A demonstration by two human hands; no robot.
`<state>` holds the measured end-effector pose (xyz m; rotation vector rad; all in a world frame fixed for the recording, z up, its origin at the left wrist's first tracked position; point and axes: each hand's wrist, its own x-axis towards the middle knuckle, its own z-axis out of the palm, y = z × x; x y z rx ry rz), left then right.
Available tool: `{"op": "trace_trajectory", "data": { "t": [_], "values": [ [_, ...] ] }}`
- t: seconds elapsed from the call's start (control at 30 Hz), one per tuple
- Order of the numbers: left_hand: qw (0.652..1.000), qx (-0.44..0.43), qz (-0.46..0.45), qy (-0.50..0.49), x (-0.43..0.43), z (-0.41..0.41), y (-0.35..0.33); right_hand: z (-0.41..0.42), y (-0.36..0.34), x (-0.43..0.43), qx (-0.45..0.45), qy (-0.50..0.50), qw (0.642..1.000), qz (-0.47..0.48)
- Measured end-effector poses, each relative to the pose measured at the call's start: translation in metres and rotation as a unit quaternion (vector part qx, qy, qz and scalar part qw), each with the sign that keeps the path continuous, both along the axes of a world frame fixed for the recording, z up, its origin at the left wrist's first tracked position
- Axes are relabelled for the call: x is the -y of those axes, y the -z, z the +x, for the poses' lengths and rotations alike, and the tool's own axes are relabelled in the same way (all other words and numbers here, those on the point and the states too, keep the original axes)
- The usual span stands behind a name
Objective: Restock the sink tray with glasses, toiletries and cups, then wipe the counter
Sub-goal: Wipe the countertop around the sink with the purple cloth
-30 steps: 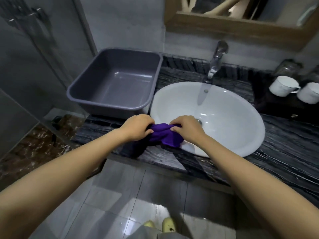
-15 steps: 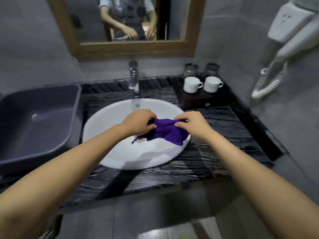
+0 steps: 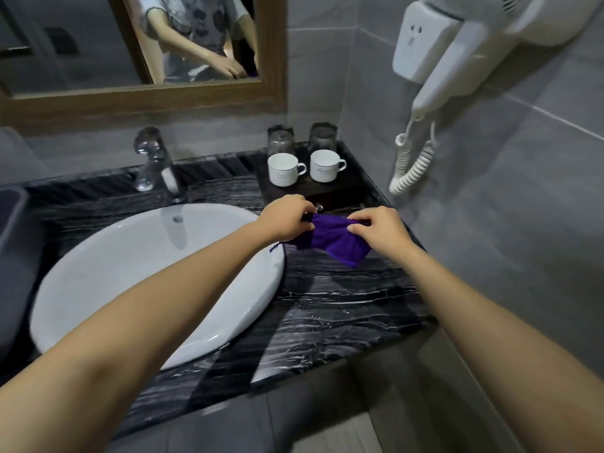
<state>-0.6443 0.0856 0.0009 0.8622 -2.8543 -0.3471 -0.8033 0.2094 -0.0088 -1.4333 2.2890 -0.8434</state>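
Spanning the scene, the dark tabletop [image 3: 343, 308] carries a white sink [image 3: 130, 273] at left and a far tray [image 3: 333, 188] with two cups [image 3: 282, 170]. Right of the sink, left hand [image 3: 286, 219] and right hand [image 3: 380, 230] each pinch the purple cloth [image 3: 333, 238].

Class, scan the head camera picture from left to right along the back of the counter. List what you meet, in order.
Grey tub → tap → left glass with left cup in front → right glass with right cup in front → coiled cord of the hairdryer.
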Motion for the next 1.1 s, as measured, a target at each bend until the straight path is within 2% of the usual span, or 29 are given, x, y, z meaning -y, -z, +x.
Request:
{"op": "trace_trajectory", "data": {
  "t": [0.13, 0.37, 0.47, 0.57, 0.63, 0.7, 0.8, 0.97, 1.1],
  "values": [
    [1.000, 0.000, 0.007, 0.021, 0.002, -0.042, 0.011, -0.032, 0.014, -0.002, 0.008, 0.057, 0.998, 0.000],
    [0.998, 0.026, 0.017, 0.058, 0.020, -0.096, 0.044, -0.059, 0.049, 0.001, -0.039, 0.124, 0.991, 0.033],
    [0.996, -0.002, 0.042, 0.079, 0.027, -0.107, 0.063, -0.064, 0.071, 0.003, -0.065, 0.138, 0.987, 0.055],
    [0.994, -0.059, 0.064, 0.071, 0.036, -0.093, 0.080, -0.058, 0.093, 0.001, -0.178, 0.095, 0.969, 0.145],
    [0.994, -0.089, 0.042, 0.043, 0.045, -0.067, 0.093, -0.053, 0.105, 0.002, -0.243, 0.029, 0.962, 0.121],
    [0.995, -0.104, 0.008, 0.007, 0.056, -0.037, 0.109, -0.056, 0.113, 0.009, -0.234, -0.069, 0.967, 0.074],
    [0.996, -0.071, -0.025, -0.038, 0.064, -0.004, 0.130, -0.066, 0.126, 0.025, -0.191, -0.167, 0.959, 0.123],
    [0.994, 0.005, -0.006, -0.112, 0.063, 0.014, 0.147, -0.071, 0.146, 0.035, -0.220, -0.120, 0.956, 0.153],
    [0.992, 0.041, -0.018, -0.119, 0.062, 0.018, 0.151, -0.075, 0.144, 0.056, -0.202, -0.050, 0.965, 0.162]
  ]
}}
